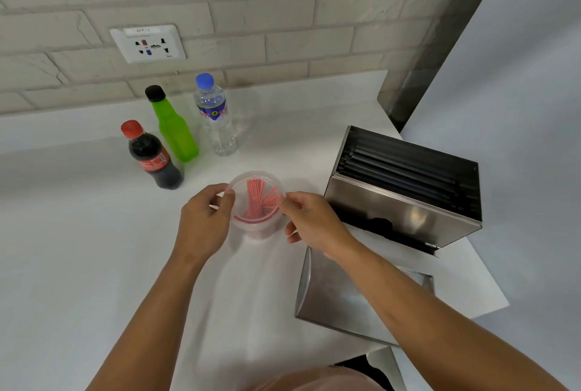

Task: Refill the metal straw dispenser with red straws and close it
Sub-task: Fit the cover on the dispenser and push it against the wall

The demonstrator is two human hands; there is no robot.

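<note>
A clear plastic cup [242, 224] stands on the white counter with several red straws [255, 199] upright inside. My left hand [204, 221] grips the cup's left rim. My right hand [309, 222] pinches the rim or straw tips at the cup's right side; which one I cannot tell. The metal straw dispenser [405, 199] stands open to the right, with dark straws [399, 167] lying across its inside. Its metal lid [333, 293] lies flat on the counter in front of it, partly under my right forearm.
Three bottles stand at the back left: a cola bottle [154, 158], a green bottle [174, 129] and a water bottle [217, 117]. A wall socket [147, 43] sits on the brick wall. The counter's right edge [490, 283] runs close beside the dispenser.
</note>
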